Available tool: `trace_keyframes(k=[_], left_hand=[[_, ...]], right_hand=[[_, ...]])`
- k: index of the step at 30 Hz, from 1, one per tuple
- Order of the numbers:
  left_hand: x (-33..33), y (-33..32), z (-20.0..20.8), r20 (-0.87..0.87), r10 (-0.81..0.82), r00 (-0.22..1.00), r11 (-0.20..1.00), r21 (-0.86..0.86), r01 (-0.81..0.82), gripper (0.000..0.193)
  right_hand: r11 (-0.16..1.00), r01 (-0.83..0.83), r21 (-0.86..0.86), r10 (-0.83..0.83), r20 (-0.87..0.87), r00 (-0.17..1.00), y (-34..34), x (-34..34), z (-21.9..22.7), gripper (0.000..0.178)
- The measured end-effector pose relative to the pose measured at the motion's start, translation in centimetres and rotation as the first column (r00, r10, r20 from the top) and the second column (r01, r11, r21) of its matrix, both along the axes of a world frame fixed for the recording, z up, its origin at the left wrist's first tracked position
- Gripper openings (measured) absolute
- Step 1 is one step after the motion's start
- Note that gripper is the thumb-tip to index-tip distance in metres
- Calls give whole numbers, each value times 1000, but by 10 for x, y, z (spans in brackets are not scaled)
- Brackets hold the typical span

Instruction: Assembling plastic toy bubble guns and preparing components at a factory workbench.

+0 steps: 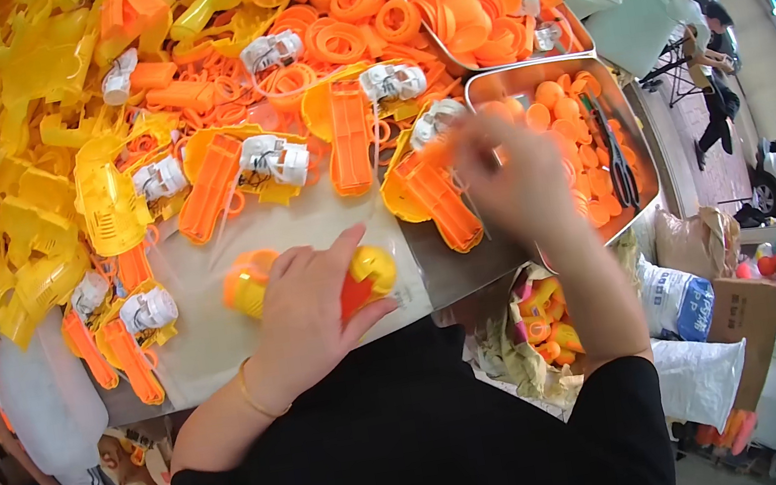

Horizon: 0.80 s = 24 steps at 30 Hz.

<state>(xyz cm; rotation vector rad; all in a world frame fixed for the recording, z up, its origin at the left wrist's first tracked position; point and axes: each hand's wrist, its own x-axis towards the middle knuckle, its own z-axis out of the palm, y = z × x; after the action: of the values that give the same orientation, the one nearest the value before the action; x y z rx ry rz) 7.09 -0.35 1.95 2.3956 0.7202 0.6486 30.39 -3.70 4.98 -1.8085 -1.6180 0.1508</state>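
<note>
My left hand (308, 300) lies closed over a yellow plastic toy body (374, 270) on the table's grey work surface (198, 346). An orange end of that body sticks out on the left, and a red-orange patch shows beside my thumb. My right hand (512, 169) is smeared by motion at the left edge of a metal tray (650, 168) of orange round caps (564, 111). Just beside it sits a yellow half shell with an orange handle (443, 204) and a white motor unit (437, 123). Whether the right fingers hold anything is hidden by blur.
Several similar half shells (214, 183) with white motor units stand in a row. Yellow shells (16, 168) heap at the left, orange rings (357, 1) at the back. Black-handled scissors (616, 153) lie in the tray. A bag of finished-looking yellow-orange pieces (545, 319) stands below the table edge.
</note>
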Motion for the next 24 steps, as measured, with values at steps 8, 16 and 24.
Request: trace_keyframes(k=[8, 16, 24], left_hand=[[3, 5, -8, 71, -37, 997, 990, 142, 26, 63], [2, 1, -6, 96, 56, 994, 989, 135, -68, 54], [-35, 1, -5, 282, -84, 956, 981, 192, 29, 83]], right_hand=[[908, -410, -87, 351, -376, 857, -15, -43, 5, 22], [875, -458, -159, -120, -986, 111, 20, -89, -37, 37], [566, -535, -627, -273, -755, 597, 8, -51, -7, 35]])
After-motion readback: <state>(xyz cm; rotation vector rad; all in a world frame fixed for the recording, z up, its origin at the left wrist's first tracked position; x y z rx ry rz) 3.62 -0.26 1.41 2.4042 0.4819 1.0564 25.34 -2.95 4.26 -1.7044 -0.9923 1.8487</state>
